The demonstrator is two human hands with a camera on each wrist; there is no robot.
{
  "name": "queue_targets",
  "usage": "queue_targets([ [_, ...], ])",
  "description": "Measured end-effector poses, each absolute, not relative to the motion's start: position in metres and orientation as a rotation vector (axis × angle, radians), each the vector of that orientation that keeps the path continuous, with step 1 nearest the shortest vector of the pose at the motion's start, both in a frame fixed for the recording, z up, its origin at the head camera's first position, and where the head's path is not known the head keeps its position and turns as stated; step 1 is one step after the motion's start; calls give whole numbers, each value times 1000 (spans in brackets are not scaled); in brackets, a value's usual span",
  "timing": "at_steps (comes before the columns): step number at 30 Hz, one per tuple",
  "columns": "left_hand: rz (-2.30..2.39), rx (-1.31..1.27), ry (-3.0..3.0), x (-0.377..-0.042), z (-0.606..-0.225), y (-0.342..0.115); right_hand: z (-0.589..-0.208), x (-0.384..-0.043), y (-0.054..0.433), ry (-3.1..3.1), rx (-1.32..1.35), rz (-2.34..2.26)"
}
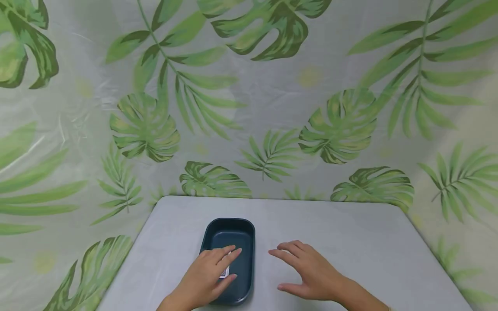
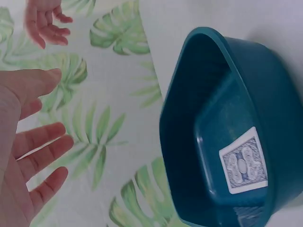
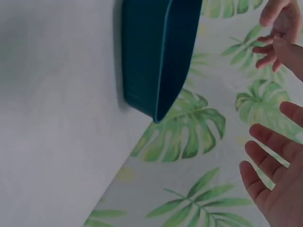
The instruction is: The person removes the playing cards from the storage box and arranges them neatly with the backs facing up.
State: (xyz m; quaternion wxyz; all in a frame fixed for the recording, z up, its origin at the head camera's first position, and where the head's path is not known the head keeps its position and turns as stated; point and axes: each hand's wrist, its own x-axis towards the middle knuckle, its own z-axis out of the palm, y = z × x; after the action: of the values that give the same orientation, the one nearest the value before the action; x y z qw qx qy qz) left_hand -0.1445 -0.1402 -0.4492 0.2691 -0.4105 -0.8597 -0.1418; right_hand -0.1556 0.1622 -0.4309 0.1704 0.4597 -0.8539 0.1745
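A dark teal rectangular tub (image 1: 245, 259) stands on the white table, left of its middle. Inside it lies a playing card (image 2: 245, 161) with its patterned back showing; in the head view my left hand (image 1: 206, 274) hides most of that card. This hand hovers over the tub with fingers spread and nothing in them. To the right of the tub my right hand (image 1: 311, 272) is held above the table, fingers loosely extended, holding nothing. In the right wrist view the tub's outer side (image 3: 142, 56) shows, apart from the right hand's fingers.
The white table (image 1: 334, 233) has rounded far corners. Behind and beside it hangs a pale cloth (image 1: 272, 108) printed with green leaves.
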Motion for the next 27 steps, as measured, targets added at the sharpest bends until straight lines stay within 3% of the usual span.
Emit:
queue_targets([
  [16, -623, -559, -2611, -151, -495, -173, -455, -194, 102, -2623, 1313, 505],
  [27, -739, -346, -2781, -151, -515, -180, -483, -206, 73, -2677, 1354, 496],
])
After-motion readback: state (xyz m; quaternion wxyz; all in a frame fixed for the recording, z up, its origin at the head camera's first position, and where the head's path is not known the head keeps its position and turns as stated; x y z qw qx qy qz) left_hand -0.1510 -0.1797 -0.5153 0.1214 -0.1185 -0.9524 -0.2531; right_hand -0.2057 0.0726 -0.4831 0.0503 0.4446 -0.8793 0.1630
